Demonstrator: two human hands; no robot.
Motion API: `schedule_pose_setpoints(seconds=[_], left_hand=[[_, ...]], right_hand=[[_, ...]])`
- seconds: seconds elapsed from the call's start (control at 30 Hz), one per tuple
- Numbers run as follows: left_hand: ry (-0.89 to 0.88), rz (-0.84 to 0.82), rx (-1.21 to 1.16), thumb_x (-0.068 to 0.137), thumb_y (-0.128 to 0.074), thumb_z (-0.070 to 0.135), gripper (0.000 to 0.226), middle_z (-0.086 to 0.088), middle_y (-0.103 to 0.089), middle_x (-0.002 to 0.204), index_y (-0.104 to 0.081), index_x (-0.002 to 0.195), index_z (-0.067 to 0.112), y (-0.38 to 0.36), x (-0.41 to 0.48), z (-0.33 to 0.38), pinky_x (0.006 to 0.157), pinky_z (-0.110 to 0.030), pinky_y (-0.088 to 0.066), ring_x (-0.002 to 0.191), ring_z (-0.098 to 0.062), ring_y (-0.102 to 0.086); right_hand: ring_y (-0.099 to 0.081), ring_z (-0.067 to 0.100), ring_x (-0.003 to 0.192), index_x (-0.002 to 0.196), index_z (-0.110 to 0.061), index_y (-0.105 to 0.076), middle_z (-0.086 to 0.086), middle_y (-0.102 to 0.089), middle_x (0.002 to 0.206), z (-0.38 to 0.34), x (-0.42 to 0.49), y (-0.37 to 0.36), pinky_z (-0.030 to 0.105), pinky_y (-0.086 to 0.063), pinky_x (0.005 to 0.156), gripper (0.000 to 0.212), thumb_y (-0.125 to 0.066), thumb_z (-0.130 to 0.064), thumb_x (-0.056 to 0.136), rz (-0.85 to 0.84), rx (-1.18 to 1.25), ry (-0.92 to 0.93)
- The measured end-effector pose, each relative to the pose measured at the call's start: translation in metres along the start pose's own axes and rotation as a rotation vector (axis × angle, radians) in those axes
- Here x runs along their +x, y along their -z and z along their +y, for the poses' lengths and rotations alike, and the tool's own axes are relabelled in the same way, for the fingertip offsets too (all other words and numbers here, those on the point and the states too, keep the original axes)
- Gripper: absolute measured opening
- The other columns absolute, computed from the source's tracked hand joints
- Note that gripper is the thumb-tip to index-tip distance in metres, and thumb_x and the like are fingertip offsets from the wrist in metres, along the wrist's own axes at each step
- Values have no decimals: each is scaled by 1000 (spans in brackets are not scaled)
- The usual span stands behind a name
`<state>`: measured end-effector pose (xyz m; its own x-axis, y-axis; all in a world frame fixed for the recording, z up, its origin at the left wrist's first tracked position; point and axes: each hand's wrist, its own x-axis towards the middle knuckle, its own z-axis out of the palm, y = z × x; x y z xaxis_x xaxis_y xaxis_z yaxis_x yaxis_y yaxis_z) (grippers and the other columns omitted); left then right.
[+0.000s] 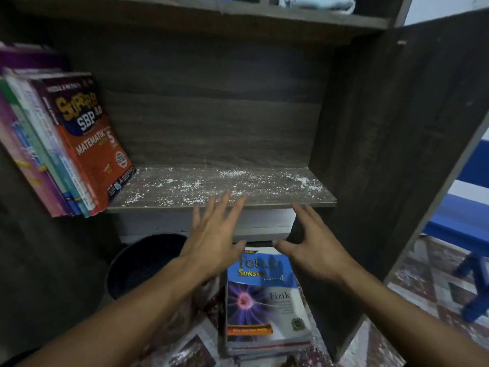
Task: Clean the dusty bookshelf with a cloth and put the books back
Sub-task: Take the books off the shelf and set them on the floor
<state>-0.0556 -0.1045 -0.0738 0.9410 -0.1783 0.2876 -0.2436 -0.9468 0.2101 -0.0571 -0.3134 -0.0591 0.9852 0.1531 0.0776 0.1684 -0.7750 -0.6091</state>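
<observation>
A dark wooden shelf board is speckled with white dust across its bare middle and right part. Several books lean at its left end, an orange "Matematik" one in front. A pile of books with a blue "Fizik" cover on top lies on the floor below. A pale blue cloth sits on the shelf above, at the top edge of the view. My left hand and my right hand hover open, fingers spread, just in front of the board's front edge, holding nothing.
A black bucket stands on the floor under the shelf, left of the book pile. The cabinet's right side panel stands close to my right hand. A blue plastic chair and a patterned floor covering lie to the right.
</observation>
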Motion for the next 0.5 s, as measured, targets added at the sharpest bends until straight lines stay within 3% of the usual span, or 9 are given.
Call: schedule_pose_setpoints(seconds=[0.13, 0.5], left_hand=[[7, 140, 35, 90, -62, 42, 93, -1, 12, 163, 6, 154, 34, 41, 5, -14, 120, -52, 3, 150, -25, 9], [236, 394, 173, 91, -57, 44, 90, 1, 9, 163, 6, 154, 33, 138, -9, -100, 119, -51, -1, 150, -24, 7]], right_hand=[[6, 10, 151, 156, -41, -3, -12, 12, 164, -45, 3, 17, 45, -9, 124, 95, -67, -51, 85, 26, -20, 118], [-5, 11, 152, 154, -44, -2, -17, 13, 163, -179, 56, 10, 44, -15, 123, 95, -68, -47, 87, 17, -56, 412]])
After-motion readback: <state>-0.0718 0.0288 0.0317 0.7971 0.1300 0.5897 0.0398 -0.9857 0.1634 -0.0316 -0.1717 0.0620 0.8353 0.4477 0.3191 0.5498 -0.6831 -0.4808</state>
